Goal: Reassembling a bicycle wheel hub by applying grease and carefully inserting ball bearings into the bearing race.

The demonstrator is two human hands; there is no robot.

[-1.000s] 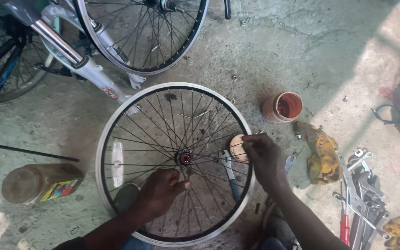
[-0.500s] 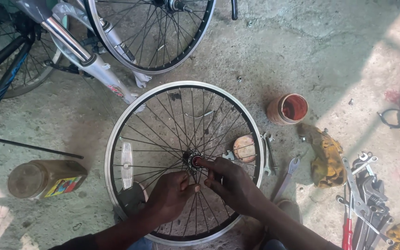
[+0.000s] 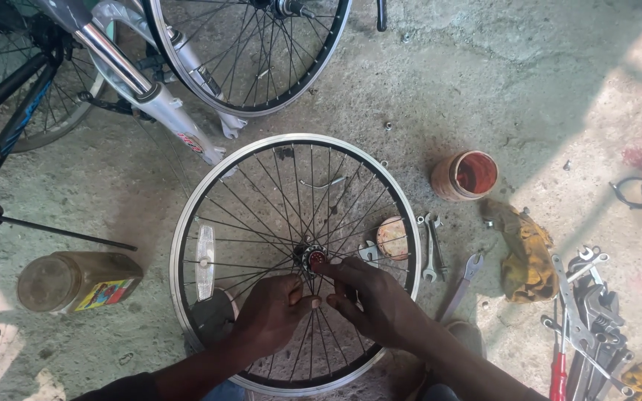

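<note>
Pinching at the red-capped hub (image 3: 313,258) of the floor-laid bicycle wheel (image 3: 187,245): right hand (image 3: 380,304) fingertips on it, left hand (image 3: 273,312) curled steadying spokes; seating judged underway, needing fine finger turns.

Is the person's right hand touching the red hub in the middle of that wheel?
Touching: the head view shows the right hand fingertips resting on the red hub, no gap visible.

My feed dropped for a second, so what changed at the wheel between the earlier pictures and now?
The right hand left the small round lid near the rim and moved left to the hub, its fingertips now at the red centre. The left hand stayed below the hub, among the spokes. The wheel still lies flat on the floor; the open tin, jar, yellow rag and spanners have not moved.
</note>
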